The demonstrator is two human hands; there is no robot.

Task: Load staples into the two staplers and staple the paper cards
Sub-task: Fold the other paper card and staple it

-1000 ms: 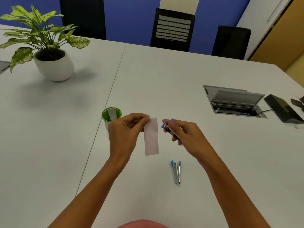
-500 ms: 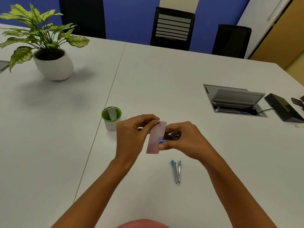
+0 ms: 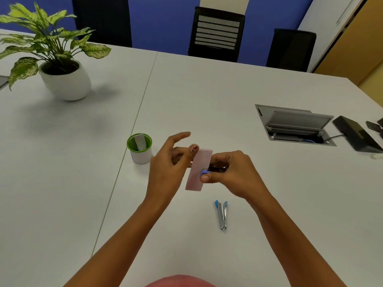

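Note:
A pale pink paper card [image 3: 196,172] is held upright above the white table [image 3: 207,96]. My right hand [image 3: 232,172] grips a small blue-tipped stapler [image 3: 209,170] whose jaws clamp the card's right edge. My left hand [image 3: 167,168] is beside the card with the index finger stretched out; only its thumb touches the card's upper left edge. A second small stapler [image 3: 221,214], silver with blue ends, lies on the table just below my right hand. A green-rimmed white cup [image 3: 141,154] to the left holds a white card [image 3: 139,142].
A potted plant [image 3: 62,77] stands at the far left. An open cable box [image 3: 294,127] is set into the table at the right, with a black device [image 3: 356,135] beside it. Black chairs [image 3: 215,34] line the far edge.
My right hand brought the stapler onto the card's right edge and clamped it. My left hand's fingers, which pinched the card's top, have spread open.

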